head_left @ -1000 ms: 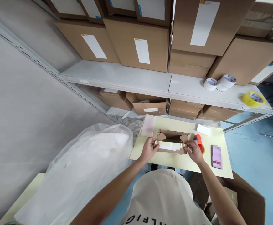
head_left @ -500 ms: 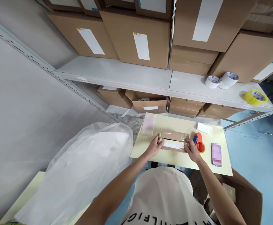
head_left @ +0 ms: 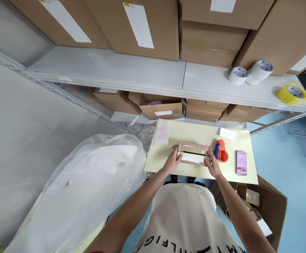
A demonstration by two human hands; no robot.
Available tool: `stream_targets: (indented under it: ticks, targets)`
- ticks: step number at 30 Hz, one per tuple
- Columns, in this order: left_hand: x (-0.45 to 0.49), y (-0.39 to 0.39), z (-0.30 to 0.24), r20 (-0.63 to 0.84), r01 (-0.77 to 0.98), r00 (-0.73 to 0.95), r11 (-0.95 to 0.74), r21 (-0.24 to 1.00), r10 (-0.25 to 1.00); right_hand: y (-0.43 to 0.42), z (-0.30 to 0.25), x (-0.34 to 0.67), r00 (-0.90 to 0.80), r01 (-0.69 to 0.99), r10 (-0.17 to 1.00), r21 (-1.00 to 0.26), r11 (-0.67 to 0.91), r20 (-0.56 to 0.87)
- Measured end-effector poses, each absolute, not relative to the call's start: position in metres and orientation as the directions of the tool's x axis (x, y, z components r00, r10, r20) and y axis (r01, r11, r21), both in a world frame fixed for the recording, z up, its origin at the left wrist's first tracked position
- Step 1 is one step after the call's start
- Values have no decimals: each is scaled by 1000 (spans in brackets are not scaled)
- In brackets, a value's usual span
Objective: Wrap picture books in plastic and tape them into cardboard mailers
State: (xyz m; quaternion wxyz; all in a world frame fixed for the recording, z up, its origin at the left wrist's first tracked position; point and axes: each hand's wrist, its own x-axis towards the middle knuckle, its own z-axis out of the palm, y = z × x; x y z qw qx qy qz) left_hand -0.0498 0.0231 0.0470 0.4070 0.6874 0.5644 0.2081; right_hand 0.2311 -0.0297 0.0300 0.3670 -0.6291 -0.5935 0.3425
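Observation:
Between my two hands is a small brown cardboard box (head_left: 194, 148), held over a pale yellow table (head_left: 158, 163). Clear tape shines at both of its ends, and a dark gap runs along its length beside a white strip. My left hand (head_left: 172, 161) grips the left end, thumb on the near face. My right hand (head_left: 213, 165) has the right end the same way. Just right of that hand lies a red and blue tape dispenser (head_left: 220, 149) with a yellow-edged roll. What my fingers do underneath is hidden.
A blurred pink phone-like item (head_left: 240, 162), a white card (head_left: 227, 134) and a pinkish sheet (head_left: 161, 132) lie on the table. Behind runs a shelf (head_left: 147, 73) with cartons and tape rolls (head_left: 238, 75). A big plastic bag (head_left: 90, 186) stands left; an open carton (head_left: 276, 211) lower right.
The view has tilted down and moved slightly, so the upper cartons are cut off more and the open carton at lower right shows more. Both hands still hold the box.

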Motion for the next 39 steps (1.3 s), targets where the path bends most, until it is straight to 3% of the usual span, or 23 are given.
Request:
stream_targets:
  ticks: [3, 5, 8, 10, 13, 17, 20, 23, 26, 28, 32, 36, 39]
  targets:
    - [-45, 25, 56, -72, 765, 253, -154, 626, 965, -31, 32, 227, 75, 552, 997, -833, -40, 2]
    - [-39, 27, 66, -16, 808, 383, -327, 490, 924, -29, 38, 225, 72, 579, 997, -814, -51, -11]
    - [-28, 32, 81, -53, 749, 608, -550, 368, 792, -26, 47, 223, 65, 595, 997, -801, -68, -36]
    - [-22, 39, 89, -98, 750, 631, -573, 330, 770, -25, 52, 223, 56, 610, 998, -790, -63, -37]
    - [-15, 53, 97, -139, 760, 626, -560, 331, 767, -25, 58, 224, 27, 629, 999, -776, -44, -36]
    - [-11, 70, 99, -143, 720, 650, -545, 429, 746, -26, 58, 234, -12, 598, 998, -801, -39, -58]
    - [-10, 70, 96, -133, 713, 636, -512, 479, 760, -28, 52, 251, 206, 592, 976, -786, -179, -67]
    - [-9, 65, 94, -128, 713, 627, -500, 492, 768, -18, 43, 266, 479, 639, 868, -627, -445, -128]
    - [-8, 59, 94, -129, 718, 625, -503, 481, 770, 3, 35, 270, 522, 670, 808, -454, -587, -275]
    - [-8, 56, 95, -138, 727, 622, -503, 468, 771, 17, 33, 270, 528, 666, 788, -421, -616, -317]
    - [-11, 49, 95, -138, 727, 624, -507, 463, 769, 23, 50, 280, 495, 650, 832, -529, -546, -251]
    - [-20, 44, 91, -113, 688, 628, -481, 543, 770, 11, 105, 293, 326, 581, 942, -767, -272, -87]
    - [-25, 43, 88, -98, 654, 641, -474, 589, 762, 10, 149, 277, 226, 543, 974, -834, -101, 30]
